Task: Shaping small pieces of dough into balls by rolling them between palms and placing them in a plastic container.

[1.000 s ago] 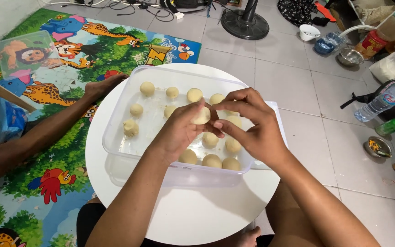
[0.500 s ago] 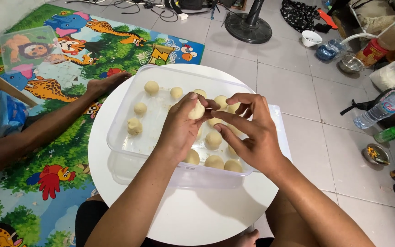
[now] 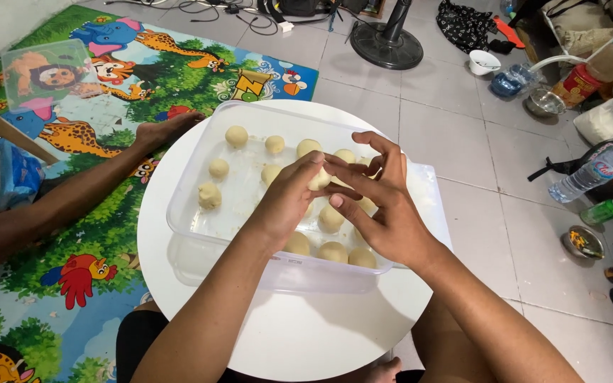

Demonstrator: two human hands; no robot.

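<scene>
A clear plastic tub point(image 3: 200, 234) stands on a round white table point(image 3: 321, 333) and holds several pale dough balls point(image 3: 236, 136). Both my hands hover over the tub's middle. My left hand point(image 3: 285, 202) and my right hand point(image 3: 381, 206) pinch one piece of dough point(image 3: 319, 179) between their fingertips. More balls lie under and in front of my hands, partly hidden.
Another person's leg and foot point(image 3: 157, 131) lie along the table's left edge on a colourful animal play mat point(image 3: 72, 284). A clear lid point(image 3: 44, 71) rests on the mat. A fan base point(image 3: 388, 42), bowls, a water bottle point(image 3: 594, 174) and a can point(image 3: 604, 211) sit on the tiled floor at right.
My hands have stayed over the tub, working the same piece of dough between the fingers. The view has shifted slightly; nothing else has moved.
</scene>
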